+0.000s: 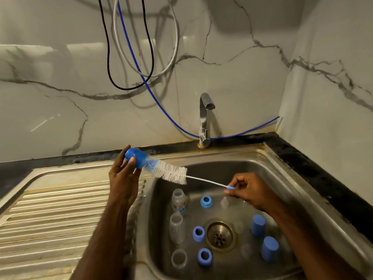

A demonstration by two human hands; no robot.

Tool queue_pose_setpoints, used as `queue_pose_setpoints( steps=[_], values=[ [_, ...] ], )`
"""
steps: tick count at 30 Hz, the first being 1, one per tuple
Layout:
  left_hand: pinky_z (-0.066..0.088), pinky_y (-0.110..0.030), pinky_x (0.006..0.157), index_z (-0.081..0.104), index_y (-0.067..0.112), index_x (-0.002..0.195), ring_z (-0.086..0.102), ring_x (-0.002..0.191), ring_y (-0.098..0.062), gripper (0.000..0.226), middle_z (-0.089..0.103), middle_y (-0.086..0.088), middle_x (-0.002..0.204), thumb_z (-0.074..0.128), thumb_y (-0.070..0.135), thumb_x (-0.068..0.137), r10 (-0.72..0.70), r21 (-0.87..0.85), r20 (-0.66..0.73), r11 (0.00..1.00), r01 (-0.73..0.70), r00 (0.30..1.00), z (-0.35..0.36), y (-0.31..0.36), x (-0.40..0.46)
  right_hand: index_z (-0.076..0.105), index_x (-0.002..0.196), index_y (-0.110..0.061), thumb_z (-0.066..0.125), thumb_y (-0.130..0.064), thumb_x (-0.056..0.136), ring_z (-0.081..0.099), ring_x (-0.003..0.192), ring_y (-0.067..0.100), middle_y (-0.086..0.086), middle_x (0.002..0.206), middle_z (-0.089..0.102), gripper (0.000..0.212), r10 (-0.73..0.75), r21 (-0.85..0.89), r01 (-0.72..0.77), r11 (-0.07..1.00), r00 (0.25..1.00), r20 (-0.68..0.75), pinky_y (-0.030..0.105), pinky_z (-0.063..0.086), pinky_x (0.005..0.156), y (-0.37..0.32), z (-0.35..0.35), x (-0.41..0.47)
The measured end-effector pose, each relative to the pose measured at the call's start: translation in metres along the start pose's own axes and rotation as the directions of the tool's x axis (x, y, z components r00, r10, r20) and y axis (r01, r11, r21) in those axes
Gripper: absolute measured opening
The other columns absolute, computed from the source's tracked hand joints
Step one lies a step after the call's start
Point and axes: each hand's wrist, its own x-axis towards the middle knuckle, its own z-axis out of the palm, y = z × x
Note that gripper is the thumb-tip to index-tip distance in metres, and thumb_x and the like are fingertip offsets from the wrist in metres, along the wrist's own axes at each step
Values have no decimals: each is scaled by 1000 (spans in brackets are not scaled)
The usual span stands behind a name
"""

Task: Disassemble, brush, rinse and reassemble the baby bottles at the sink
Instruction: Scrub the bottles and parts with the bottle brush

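Three clear plastic bottles (177,200), three blue rings (206,201) and two blue caps (258,225) lie in the steel sink (282,178). The left hand (123,174) grips the blue-handled white bristle brush (161,166); the right hand (247,188) pinches its thin wire end.

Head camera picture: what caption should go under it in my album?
Both hands hold a bottle brush over the sink, where bottles, rings and caps lie apart.

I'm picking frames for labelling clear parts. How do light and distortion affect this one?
Head view: dim warm light; glare patches on the marble wall; wide-angle bending at the edges; clear teats blur into the sink, while the brush is sharp.
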Motion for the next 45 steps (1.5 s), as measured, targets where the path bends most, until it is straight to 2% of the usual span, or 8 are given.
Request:
queue_pose_setpoints(
  steps=[8, 13, 17, 21, 27, 35, 41, 45],
  values=[
    [58, -38, 95, 59, 16, 135, 67, 112, -24, 33, 65, -11, 123, 43, 19, 106, -141, -389, -11, 913, 126, 990, 12, -8, -5, 74, 82, -13, 52, -49, 98, 37, 45, 12, -3, 50, 46, 45, 231, 6, -252, 968, 897, 378, 25, 32, 47, 3, 1, -4],
    [61, -29, 86, 56, 22, 136, 66, 113, -18, 42, 60, -3, 129, 61, 9, 96, 147, 228, -102, 966, -120, 984, 8, -11, -3, 68, 74, -9, 44, -42, 104, 36, 43, 9, -3, 47, 43, 51, 216, -19, -221, 975, 926, 309, 20, 32, 45, -5, 10, -4],
    [57, -19, 82, 54, 24, 140, 65, 104, -6, 50, 56, 1, 132, 67, 8, 94, 350, 599, -22, 754, -268, 936, 7, -14, -2, 71, 70, -8, 55, -37, 101, 47, 48, 8, 4, 52, 55, 45, 71, -55, -62, 997, 981, 178, 18, 42, 53, 2, 14, -1],
    [46, -40, 109, 54, 14, 140, 57, 125, -23, 53, 59, -11, 137, 71, 6, 91, 569, 810, -6, 485, -330, 822, 5, -18, 1, 72, 72, -20, 62, -40, 95, 54, 51, 4, -4, 55, 61, 32, 13, -214, 4, 977, 997, 76, 17, 44, 57, 7, 4, 4],
    [59, -28, 88, 53, 10, 135, 68, 99, -13, 51, 66, -14, 126, 74, 8, 88, 203, 363, -325, 929, -76, 924, 20, -13, -9, 72, 101, -25, 54, -42, 97, 68, 89, 27, 11, 93, 71, 26, 9, -88, -4, 996, 998, 66, 42, 56, 84, 6, 5, 4],
    [56, -40, 94, 65, 20, 116, 72, 106, -17, 31, 77, 1, 107, 67, 11, 87, -214, 216, 100, 958, 189, 972, 67, -41, -43, 69, 91, -27, 52, -26, 103, 63, 74, 9, -5, 76, 67, 21, -71, -217, 87, 972, 994, 80, 27, 52, 72, 0, 19, 1],
    [55, -43, 100, 65, 14, 119, 68, 114, -24, 28, 71, -7, 119, 63, 7, 92, -207, -64, -36, 977, 205, 978, 60, -34, -31, 65, 87, -27, 50, -26, 103, 60, 75, 2, -6, 76, 64, 22, -45, -277, 54, 959, 998, 41, 20, 48, 69, 0, 11, 3],
    [54, -41, 100, 65, 13, 117, 70, 111, -21, 26, 71, -9, 120, 63, 5, 93, -130, 93, -54, 987, 134, 990, 52, -36, -29, 67, 87, -25, 51, -23, 103, 60, 77, 0, -9, 77, 65, 22, -35, -287, 54, 956, 997, 73, 14, 45, 70, 1, 12, 2]
  ],
)
